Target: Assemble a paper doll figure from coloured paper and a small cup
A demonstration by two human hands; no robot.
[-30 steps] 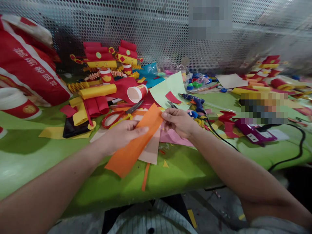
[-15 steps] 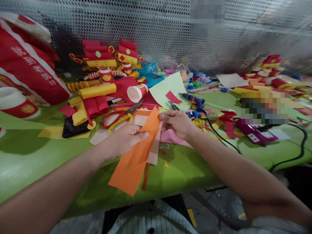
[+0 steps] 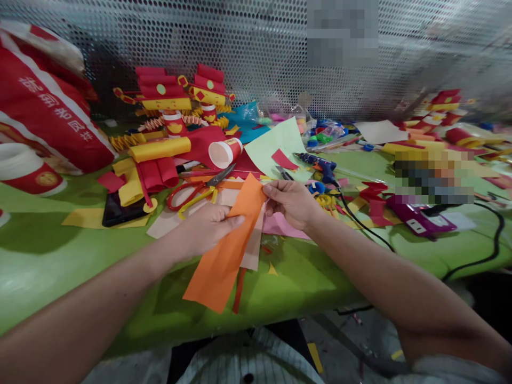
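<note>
An orange paper strip [image 3: 226, 256] hangs slanted over the near edge of the green table [image 3: 304, 288]. My left hand [image 3: 208, 226] grips it around the middle, thumb on top and fingers behind. At its upper right corner, my right hand [image 3: 290, 202] pinches the paper between thumb and fingers. Behind my left hand lie scissors with red and yellow handles [image 3: 184, 197], blades pointing up and right. Pale paper [image 3: 252, 250] and a thin dark orange strip [image 3: 239, 290] lie beneath the orange strip. Pink paper [image 3: 284, 226] is under my right hand.
A red and white cup [image 3: 226, 153] lies on its side behind the scissors. A glue gun [image 3: 320, 164] and a purple power strip [image 3: 420, 216] with a black cable stand right. Red and yellow paper figures [image 3: 164, 93], a phone [image 3: 120, 210] and a red bag [image 3: 52, 106] are left.
The orange strip has shifted slightly, its lower end a little up and to the right, its top edge slightly left. Both hands keep their hold with hardly any movement.
</note>
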